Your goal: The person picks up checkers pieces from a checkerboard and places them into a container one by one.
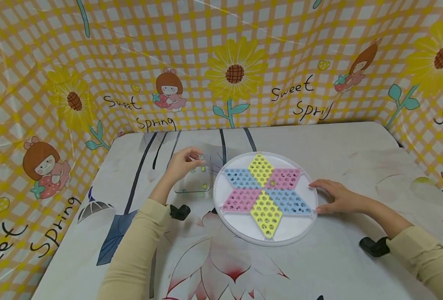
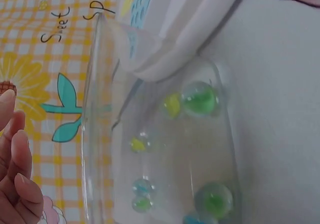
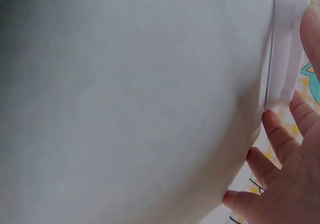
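A round white board (image 1: 240, 233) carries a six-pointed star of yellow, blue and pink perforated diamonds, and one small marble (image 1: 272, 182) sits near its centre. Just left of it stands a clear plastic container (image 1: 180, 188) with several green, yellow and blue marbles (image 2: 200, 99) inside. Above that container my left hand (image 1: 196, 159) pinches a small greenish marble (image 1: 201, 157) at its fingertips. My right hand (image 1: 324, 195) lies flat on the table with straight fingers (image 3: 280, 139) touching the board's right rim (image 3: 285, 44). Left fingers (image 2: 20, 184) show beside the container wall (image 2: 97, 134).
A white printed cloth (image 1: 356, 154) covers the table. A yellow checked plastic sheet (image 1: 236, 71) with sunflowers walls it in at the back and both sides. Black wrist cameras (image 1: 373, 246) sit at both cuffs.
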The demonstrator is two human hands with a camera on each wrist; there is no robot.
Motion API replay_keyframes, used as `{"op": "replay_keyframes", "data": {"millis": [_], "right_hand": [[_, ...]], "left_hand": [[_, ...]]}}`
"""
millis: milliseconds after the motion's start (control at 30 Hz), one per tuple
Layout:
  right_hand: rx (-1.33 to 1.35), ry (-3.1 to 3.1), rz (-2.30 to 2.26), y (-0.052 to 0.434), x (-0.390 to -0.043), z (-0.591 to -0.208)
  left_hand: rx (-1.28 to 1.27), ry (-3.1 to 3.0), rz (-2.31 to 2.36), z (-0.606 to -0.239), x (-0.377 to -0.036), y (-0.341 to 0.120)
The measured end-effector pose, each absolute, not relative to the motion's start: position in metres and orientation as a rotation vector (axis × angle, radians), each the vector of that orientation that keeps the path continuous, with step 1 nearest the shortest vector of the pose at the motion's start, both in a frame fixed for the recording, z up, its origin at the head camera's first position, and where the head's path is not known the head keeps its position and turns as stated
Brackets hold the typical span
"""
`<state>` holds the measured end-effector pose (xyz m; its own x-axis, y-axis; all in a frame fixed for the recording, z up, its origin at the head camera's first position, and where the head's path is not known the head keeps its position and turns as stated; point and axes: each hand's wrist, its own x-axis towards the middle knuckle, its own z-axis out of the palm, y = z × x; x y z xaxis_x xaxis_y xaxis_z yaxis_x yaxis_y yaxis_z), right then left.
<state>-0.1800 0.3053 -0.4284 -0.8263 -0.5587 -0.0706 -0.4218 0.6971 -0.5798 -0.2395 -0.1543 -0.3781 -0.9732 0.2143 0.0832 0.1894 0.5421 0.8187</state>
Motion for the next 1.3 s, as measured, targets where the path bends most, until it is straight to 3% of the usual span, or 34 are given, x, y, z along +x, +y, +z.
{"op": "replay_keyframes", "data": {"millis": [767,1300], "right_hand": [[-0.796,2.677,-0.828,0.306,-0.178,-0.43],[-0.768,2.671,-0.807,0.306,-0.179,-0.429]], "left_hand": [[0.224,2.721,1.453,-0.395,-0.23,-0.188],[0.312,2.736,1.401,-0.386,-0.236,-0.167]]}}
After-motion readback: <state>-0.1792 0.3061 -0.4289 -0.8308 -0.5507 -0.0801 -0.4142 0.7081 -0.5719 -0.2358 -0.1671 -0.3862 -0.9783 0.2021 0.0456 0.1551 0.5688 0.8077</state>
